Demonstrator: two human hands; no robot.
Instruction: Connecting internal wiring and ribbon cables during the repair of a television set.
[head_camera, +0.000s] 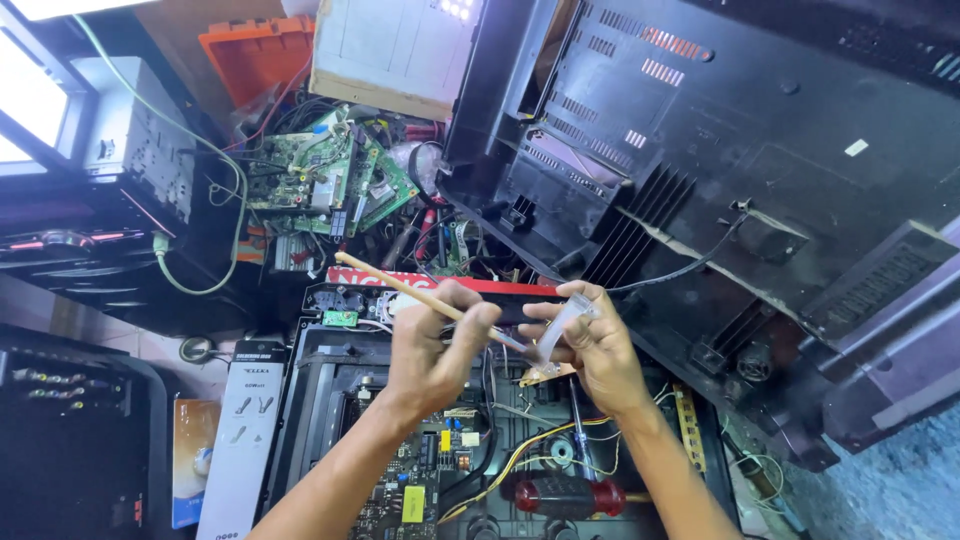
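Note:
My left hand (437, 350) grips a thin wooden-handled brush (400, 287) that slants up to the left. Its tip end meets a small clear plastic tube or bottle (566, 320) held in my right hand (592, 350). Under my right fingers a small tan circuit piece (545, 375) shows. Both hands hover over an opened black electronics chassis (325, 390) with a circuit board (415, 490) and yellow wires (520, 455).
A red-handled screwdriver (565, 495) lies on the chassis below my hands. A big black plastic back cover (760, 170) leans at the right. Green circuit boards (330, 180) and tangled cables pile at the back. A white box (240, 440) lies at the left.

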